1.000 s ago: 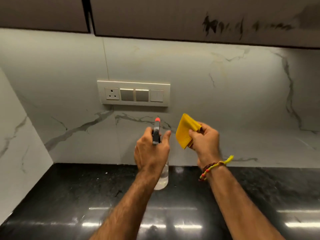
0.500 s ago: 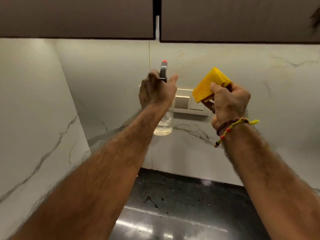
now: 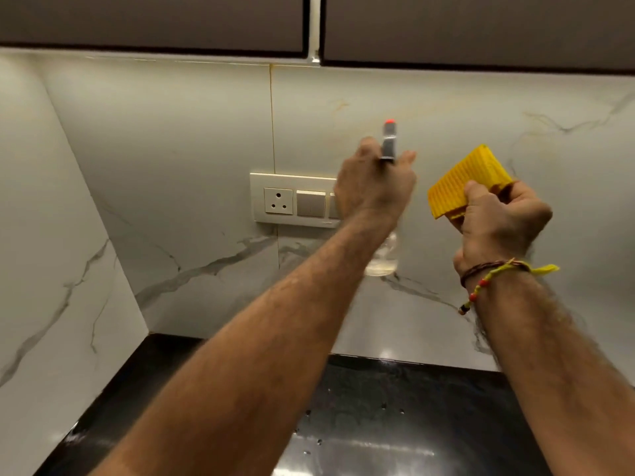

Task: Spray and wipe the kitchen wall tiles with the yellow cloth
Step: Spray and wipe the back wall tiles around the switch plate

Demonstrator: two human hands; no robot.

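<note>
A: I see the yellow cloth (image 3: 467, 187) folded, ribbed, right of centre; the spray bottle (image 3: 384, 255)?
B: Mine shows it clear, upright, centre frame, red-tipped nozzle toward the marble wall tiles (image 3: 192, 132).

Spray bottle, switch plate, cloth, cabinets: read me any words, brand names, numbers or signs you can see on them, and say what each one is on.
No readable text anywhere.
Spray bottle in the left hand: no label shows.
Switch plate: a tiny mark near its lower right edge, too small to read.
Yellow cloth in the right hand: ribbed only, no print.
Cabinets and wall tiles: none.
</note>
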